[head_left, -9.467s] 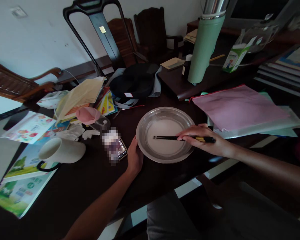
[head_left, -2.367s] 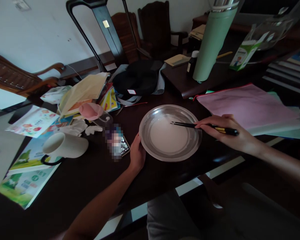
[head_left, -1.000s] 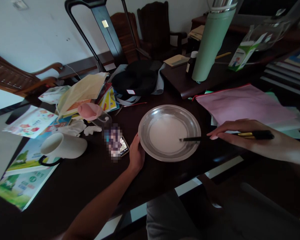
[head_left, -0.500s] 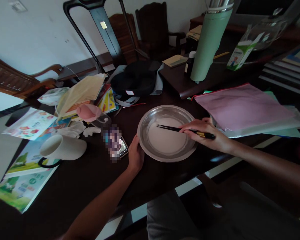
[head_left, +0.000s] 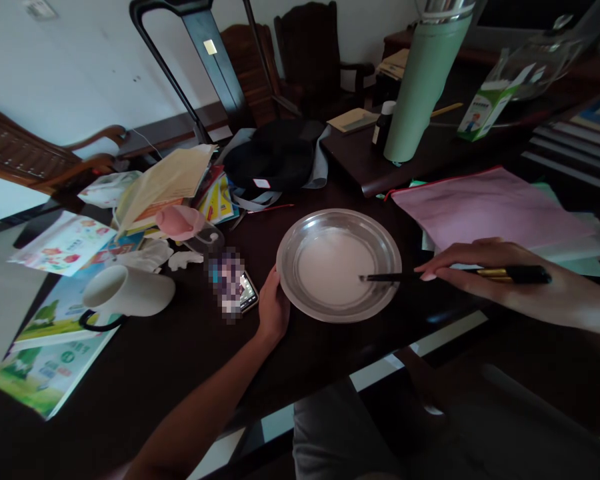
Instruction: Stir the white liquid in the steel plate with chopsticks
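"At the middle of the frame, what have you got in front of you?"

"A metal bowl [head_left: 340, 222], set on the dark worktop [head_left: 180, 380], with something whitish [head_left: 330, 267] covering its base. I'd guess it sits there because both my arms reach it comfortably."

"And why the hand at its side?"

"That's my left hand [head_left: 274, 307], touching the left of the rim, probably to stop the bowl sliding. The forearm slants up from the lower left, thumb uppermost. Those fingers are partly hidden beneath the rim, so I cannot tell whether they pinch it or merely press."

"What about the other one?"

"My right hand [head_left: 505, 288], at the right of the frame, has its fingers closed around black chopsticks [head_left: 390, 277]. The forearm comes in from the right edge, and I hold them almost level, pointing left. It seems a way to get the tips past the rim with my knuckles outside. Whether the tips dip in or hover, I can't tell."

"The phone [head_left: 249, 290]?"

"Just left of my left hand, screen up, perhaps for glancing at. The white mug [head_left: 145, 293] is farther left, well apart from the bowl."
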The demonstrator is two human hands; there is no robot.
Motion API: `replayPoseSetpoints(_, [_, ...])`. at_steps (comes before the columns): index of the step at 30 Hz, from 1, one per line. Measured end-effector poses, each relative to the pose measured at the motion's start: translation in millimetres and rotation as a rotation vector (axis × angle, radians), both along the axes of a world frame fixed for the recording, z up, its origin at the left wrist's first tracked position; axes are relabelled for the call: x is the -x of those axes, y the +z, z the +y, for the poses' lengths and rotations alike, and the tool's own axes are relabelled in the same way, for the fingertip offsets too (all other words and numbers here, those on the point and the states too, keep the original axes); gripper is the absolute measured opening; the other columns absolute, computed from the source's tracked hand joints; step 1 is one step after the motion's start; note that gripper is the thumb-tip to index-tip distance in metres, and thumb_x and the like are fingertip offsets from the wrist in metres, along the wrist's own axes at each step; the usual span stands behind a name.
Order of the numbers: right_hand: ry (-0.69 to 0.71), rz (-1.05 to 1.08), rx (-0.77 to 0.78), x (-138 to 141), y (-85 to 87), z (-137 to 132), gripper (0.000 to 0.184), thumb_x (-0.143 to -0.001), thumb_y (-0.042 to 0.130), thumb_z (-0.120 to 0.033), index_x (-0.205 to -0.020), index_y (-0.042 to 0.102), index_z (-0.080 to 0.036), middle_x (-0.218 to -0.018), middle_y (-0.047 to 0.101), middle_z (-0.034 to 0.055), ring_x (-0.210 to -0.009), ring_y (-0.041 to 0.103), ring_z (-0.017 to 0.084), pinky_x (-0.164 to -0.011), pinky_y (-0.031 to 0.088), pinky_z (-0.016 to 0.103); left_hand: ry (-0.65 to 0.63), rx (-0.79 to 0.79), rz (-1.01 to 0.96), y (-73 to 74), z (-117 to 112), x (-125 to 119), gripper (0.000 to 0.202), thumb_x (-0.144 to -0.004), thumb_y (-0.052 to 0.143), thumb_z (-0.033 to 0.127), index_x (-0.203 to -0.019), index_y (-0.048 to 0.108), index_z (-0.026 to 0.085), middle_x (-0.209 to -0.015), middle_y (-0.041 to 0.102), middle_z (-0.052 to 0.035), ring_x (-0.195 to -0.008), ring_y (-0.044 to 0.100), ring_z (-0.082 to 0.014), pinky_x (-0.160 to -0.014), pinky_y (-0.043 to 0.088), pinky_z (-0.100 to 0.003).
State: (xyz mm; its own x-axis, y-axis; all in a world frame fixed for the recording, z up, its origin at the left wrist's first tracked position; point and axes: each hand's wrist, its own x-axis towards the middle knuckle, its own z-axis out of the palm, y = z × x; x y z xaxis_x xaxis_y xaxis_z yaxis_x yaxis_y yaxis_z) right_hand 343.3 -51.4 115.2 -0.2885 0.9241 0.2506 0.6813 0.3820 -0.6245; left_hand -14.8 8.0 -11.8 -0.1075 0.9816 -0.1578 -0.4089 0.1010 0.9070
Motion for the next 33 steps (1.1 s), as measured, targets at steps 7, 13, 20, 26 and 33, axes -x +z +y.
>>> replayPoseSetpoints(7, [0.154,0.057,0.126,36.1,-12.1,11.8,0.025,-0.107,0.063,-0.053,-0.111,0.083,-0.039,-0.111,0.087,-0.0024,-0.100,0.082,0.025,-0.090,0.054,0.048,-0.008,-0.006,-0.004,-1.3,0.5,-0.7,0.036,-0.088,0.078,0.052,-0.109,0.084,0.023,-0.124,0.084,-0.0061,-0.128,0.073,-0.0326,-0.116,0.055,-0.047])
replayPoseSetpoints(13, [0.137,0.063,0.018,56.0,-43.6,38.5,0.019,-0.108,0.062,-0.042,-0.114,0.080,-0.037,-0.117,0.087,-0.0025,-0.103,0.081,0.024,-0.095,0.047,0.052,0.001,0.001,0.008,-6.0,1.5,2.0,0.035,-0.090,0.076,0.051,-0.112,0.083,0.024,-0.127,0.083,-0.0065,-0.130,0.072,-0.0327,-0.117,0.054,-0.047])
replayPoseSetpoints(20, [0.041,0.083,-0.088,38.7,-27.2,45.5,0.016,-0.106,0.066,-0.038,-0.109,0.081,-0.036,-0.112,0.087,-0.0006,-0.100,0.082,0.025,-0.088,0.054,0.047,-0.024,-0.011,-0.020,0.1,1.6,0.5,0.034,-0.088,0.079,0.051,-0.107,0.083,0.023,-0.124,0.084,-0.0074,-0.130,0.073,-0.0335,-0.117,0.054,-0.047])
replayPoseSetpoints(26, [-0.045,-0.035,-0.070,4.9,-5.7,9.1,0.025,-0.106,0.061,-0.055,-0.122,0.079,-0.046,-0.116,0.085,-0.0014,-0.101,0.080,0.031,-0.093,0.053,0.056,-0.002,-0.011,-0.019,-0.3,1.5,0.2,0.035,-0.088,0.078,0.050,-0.108,0.084,0.022,-0.121,0.085,-0.0065,-0.126,0.074,-0.0325,-0.117,0.054,-0.048])
replayPoseSetpoints(33, [0.053,0.036,0.044,9.8,-9.3,-5.4,0.025,-0.106,0.062,-0.059,-0.116,0.082,-0.047,-0.112,0.086,-0.0037,-0.102,0.080,0.029,-0.089,0.058,0.052,-0.004,-0.011,-0.022,-2.5,1.1,0.4,0.035,-0.088,0.078,0.050,-0.109,0.084,0.023,-0.127,0.083,-0.0069,-0.132,0.071,-0.0329,-0.119,0.053,-0.047])
